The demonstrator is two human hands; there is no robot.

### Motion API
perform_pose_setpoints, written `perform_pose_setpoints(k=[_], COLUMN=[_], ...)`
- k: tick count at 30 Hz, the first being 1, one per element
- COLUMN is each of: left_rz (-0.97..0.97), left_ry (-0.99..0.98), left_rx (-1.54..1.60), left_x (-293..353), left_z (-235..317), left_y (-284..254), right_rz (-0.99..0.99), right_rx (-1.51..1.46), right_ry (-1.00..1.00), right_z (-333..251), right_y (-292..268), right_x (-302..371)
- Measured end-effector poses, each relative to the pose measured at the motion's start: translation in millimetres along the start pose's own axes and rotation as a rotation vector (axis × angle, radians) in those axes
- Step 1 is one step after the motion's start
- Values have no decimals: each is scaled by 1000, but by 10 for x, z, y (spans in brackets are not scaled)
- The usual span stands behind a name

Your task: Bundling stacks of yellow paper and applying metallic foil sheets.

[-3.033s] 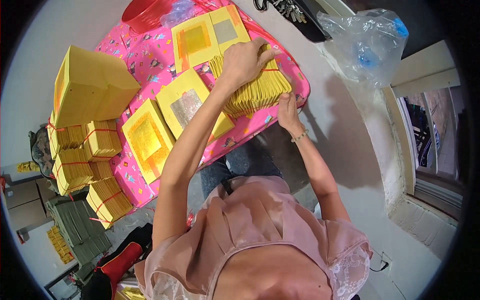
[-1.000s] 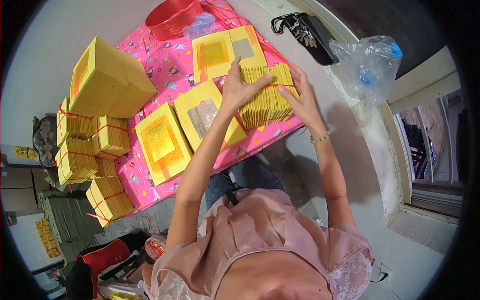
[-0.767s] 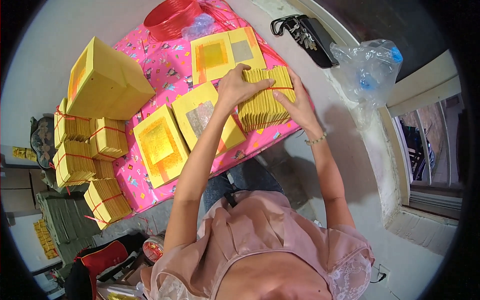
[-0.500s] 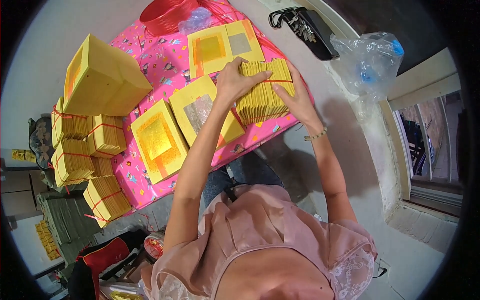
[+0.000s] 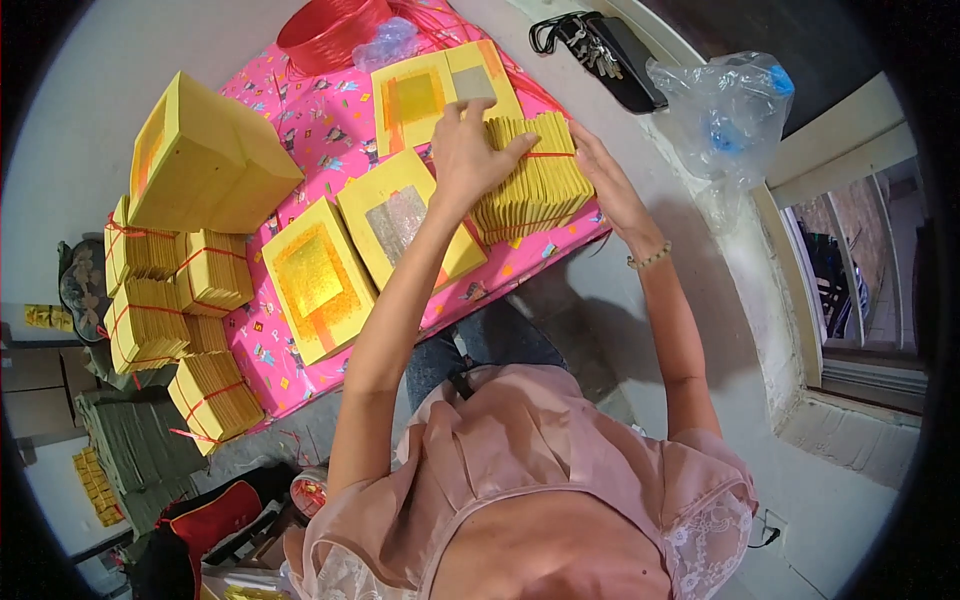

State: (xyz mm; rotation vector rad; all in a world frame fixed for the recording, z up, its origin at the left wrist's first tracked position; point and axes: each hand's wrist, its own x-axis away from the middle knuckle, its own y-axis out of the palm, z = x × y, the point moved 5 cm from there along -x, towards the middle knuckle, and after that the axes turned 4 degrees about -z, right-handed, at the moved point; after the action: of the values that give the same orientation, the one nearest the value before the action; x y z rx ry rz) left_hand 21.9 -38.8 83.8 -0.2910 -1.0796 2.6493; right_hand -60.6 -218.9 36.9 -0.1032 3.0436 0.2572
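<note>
A bundle of folded yellow paper (image 5: pixel 535 185), with a red string around it, stands at the table's right corner. At its left side is my left hand (image 5: pixel 468 155), fingers apart and raised, the thumb reaching the bundle's upper edge. My right hand (image 5: pixel 612 185) lies flat along the right side, fingers stretched out. Left of the bundle lies a stack of yellow paper (image 5: pixel 355 205) with a silver patch, partly behind my left forearm. Behind my left hand is another yellow stack (image 5: pixel 405 100) with gold and silver patches.
Several tied yellow bundles (image 5: pixel 150 325) are piled at the left, beside a tall yellow paper block (image 5: pixel 215 155). A gold-patched stack (image 5: pixel 315 280) sits on the pink tablecloth (image 5: pixel 265 350). Red string coil (image 5: pixel 335 35) at the back; keys (image 5: pixel 600 50) and a clear plastic bag (image 5: pixel 725 110) on the right ledge.
Both hands have loosened from the bundle. My left fingers have lifted and spread; my right thumb has come off its front and the hand has moved slightly right.
</note>
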Motion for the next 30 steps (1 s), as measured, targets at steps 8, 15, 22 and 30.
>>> perform_pose_setpoints(k=[8,15,22,30], left_rz=[-88,-15,201,118], left_ry=[563,562,462,506], left_rx=[-406,-444,-161,-403], left_x=[158,175,299,577], left_z=[375,354,299,234], left_y=[388,377,1,93], right_rz=[18,32,44,50], right_rx=[288,75,316,524], right_ry=[-92,-49,-46,-239], right_z=[-32,-40,-87,-127], right_y=[184,303,151,329], right_x=[99,6,-26,76])
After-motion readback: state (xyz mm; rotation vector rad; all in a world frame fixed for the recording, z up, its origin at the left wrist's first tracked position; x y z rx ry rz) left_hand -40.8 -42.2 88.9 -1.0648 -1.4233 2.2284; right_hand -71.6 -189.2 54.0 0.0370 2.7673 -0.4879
